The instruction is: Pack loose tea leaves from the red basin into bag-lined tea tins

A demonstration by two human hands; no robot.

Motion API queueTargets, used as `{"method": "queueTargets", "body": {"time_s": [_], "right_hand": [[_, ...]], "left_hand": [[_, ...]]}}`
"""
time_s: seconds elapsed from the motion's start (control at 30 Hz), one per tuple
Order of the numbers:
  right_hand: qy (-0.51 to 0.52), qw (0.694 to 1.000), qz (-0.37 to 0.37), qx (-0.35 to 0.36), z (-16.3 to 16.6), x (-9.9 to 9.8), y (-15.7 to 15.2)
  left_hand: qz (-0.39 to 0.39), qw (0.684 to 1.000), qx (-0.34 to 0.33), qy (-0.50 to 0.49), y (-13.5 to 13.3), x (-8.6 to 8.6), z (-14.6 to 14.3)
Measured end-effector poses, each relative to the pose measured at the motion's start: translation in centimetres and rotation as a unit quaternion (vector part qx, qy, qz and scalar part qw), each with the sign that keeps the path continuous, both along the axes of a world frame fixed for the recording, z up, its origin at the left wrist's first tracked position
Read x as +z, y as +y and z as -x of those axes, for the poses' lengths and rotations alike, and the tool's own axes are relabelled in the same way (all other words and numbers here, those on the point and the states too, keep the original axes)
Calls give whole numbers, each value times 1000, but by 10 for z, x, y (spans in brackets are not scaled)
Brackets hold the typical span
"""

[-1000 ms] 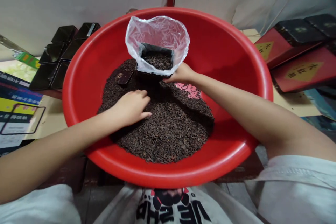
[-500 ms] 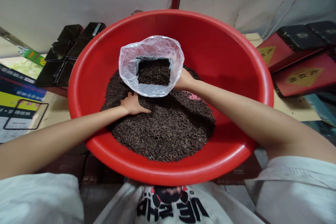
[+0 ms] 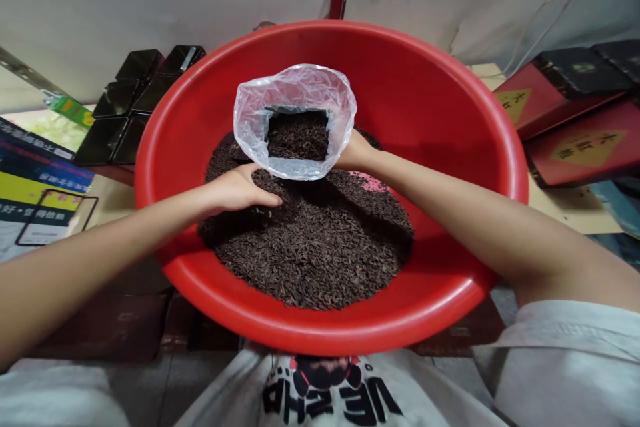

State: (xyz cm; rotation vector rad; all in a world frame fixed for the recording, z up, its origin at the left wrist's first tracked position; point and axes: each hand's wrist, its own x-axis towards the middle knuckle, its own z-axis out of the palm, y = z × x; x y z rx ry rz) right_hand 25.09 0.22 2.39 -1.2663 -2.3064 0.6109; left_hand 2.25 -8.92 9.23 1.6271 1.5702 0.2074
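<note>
A big red basin (image 3: 450, 113) holds a heap of dark loose tea leaves (image 3: 320, 247). In its far half stands a black tin lined with a clear plastic bag (image 3: 295, 90), filled with tea leaves. My right hand (image 3: 356, 152) grips the tin's right side through the bag. My left hand (image 3: 240, 190) lies cupped on the leaves just below the bag's left edge, its fingers closed on a scoop of leaves.
Several black square tins (image 3: 133, 103) stand left of the basin. Red and black gift boxes (image 3: 575, 113) lie to the right. Printed cartons (image 3: 40, 193) sit at the far left. A grey wall rises behind.
The tin with its bag has come down and sits lower on the leaves. My left hand moved up from the heap to the bag's edge and closed on leaves.
</note>
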Motion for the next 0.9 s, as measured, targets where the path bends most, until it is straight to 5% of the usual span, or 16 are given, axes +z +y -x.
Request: {"method": "queueTargets", "body": {"time_s": [0.2, 0.37, 0.7, 0.9], "right_hand": [[9, 1000, -6, 7, 0, 1, -1], [6, 1000, -14, 6, 1, 1, -2], [-10, 1000, -7, -7, 0, 2, -3], [-8, 1000, -13, -3, 1, -6, 1]], "left_hand": [[29, 999, 28, -36, 8, 34, 20], [31, 987, 134, -78, 13, 39, 27], [-144, 943, 276, -115, 30, 47, 33], [-188, 943, 235, -144, 28, 78, 19]]}}
